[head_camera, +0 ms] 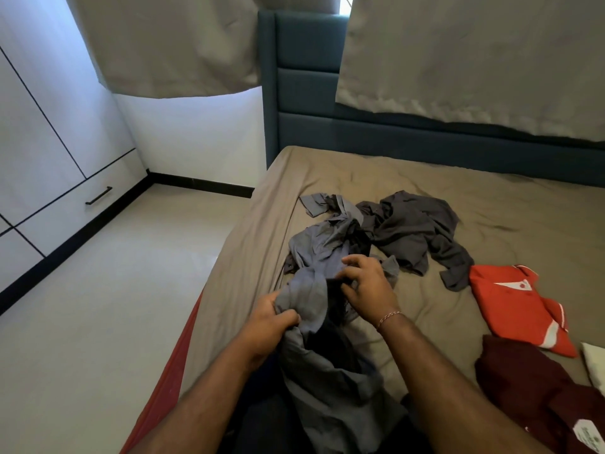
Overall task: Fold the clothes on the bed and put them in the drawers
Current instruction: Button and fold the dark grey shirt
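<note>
A crumpled blue-grey shirt (322, 250) lies near the left edge of the bed (491, 204) and trails down toward me. My left hand (268, 322) grips a bunch of its cloth. My right hand (366, 283) rests on the shirt just beyond, fingers curled and pinching a fold. A dark grey shirt (412, 234) lies crumpled behind it. To the right lie a folded red shirt (510, 309) and a maroon garment (537, 388) with a paper tag.
White wardrobe doors with a drawer and black handle (98, 195) stand at the left across a pale tiled floor (114, 306). A teal upholstered headboard (304, 93) backs the bed. Beige curtains (474, 54) hang above. A white item (594, 365) shows at the right edge.
</note>
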Motion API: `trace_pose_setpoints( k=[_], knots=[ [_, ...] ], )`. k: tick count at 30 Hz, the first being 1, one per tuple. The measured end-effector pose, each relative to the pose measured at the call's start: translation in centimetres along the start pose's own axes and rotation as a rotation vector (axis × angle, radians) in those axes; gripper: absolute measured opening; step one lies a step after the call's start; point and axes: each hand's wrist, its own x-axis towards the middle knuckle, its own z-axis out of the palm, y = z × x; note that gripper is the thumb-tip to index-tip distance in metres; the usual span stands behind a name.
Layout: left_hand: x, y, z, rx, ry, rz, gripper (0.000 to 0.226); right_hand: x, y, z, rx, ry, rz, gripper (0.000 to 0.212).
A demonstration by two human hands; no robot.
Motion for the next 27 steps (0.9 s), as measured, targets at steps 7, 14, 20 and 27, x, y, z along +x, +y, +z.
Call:
trace_pose_setpoints(
  k=[7,14,20,27],
  knots=[
    [1.8,3.3,-2.0,0.273,0.578,0.16,0.044,1.7,-3.7,-3.1,-0.13,0.064,-0.231,0.028],
    [5.1,9.1,0.6,0.951,-0.139,0.319,0.018,3.4,-7.8,-8.3,-0.097,0.074,-0.234,0.012],
    [6.5,15.1,-1.4,1.167,-0.264,0.357,0.016,5.6,-6.9,-14.8,-0.216,-0.496,-0.094,0.043],
    [8.1,24.9,-4.0,1.564,0.021,0.616,0.005,8.6,-6.5,-19.8,-0.518,-0.351,0.07,0.016]
  ],
)
